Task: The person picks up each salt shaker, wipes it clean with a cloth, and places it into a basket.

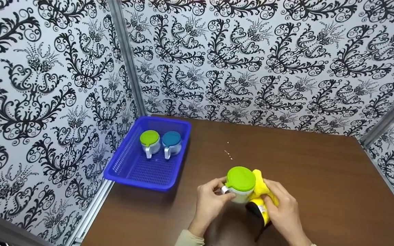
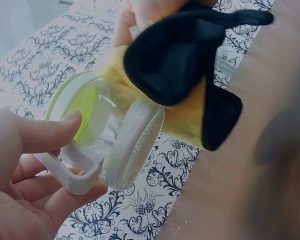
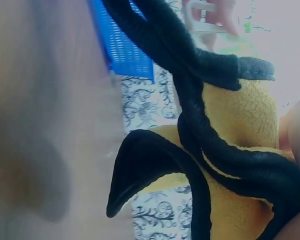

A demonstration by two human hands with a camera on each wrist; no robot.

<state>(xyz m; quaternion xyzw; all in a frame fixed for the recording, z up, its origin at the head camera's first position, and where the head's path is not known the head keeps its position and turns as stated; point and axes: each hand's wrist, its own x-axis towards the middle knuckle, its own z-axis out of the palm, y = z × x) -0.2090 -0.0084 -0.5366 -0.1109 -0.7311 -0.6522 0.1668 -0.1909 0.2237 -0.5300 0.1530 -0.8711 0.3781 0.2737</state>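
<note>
My left hand [image 1: 211, 201] pinches the white handle [image 2: 79, 170] of a clear jar [image 1: 240, 195] with a green lid [image 1: 240, 178]. In the left wrist view the jar is tilted, its round base turned toward the right. A yellow cloth with black edging [image 1: 260, 188] is bunched in my right hand [image 1: 283, 208], which holds it against the jar's right side. Loose black-edged folds of the cloth [image 3: 240, 115] hang down and fill much of the right wrist view. The right fingers are mostly hidden behind the cloth there.
A blue plastic basket [image 1: 118, 179] stands at the left on the brown table [image 1: 320, 171]. Inside it are a green-lidded jar [image 1: 150, 141] and a blue-lidded jar [image 1: 171, 142], handles toward me. Several small pale crumbs [image 1: 228, 154] lie beyond my hands. Patterned walls [image 1: 251, 68] enclose the back and sides.
</note>
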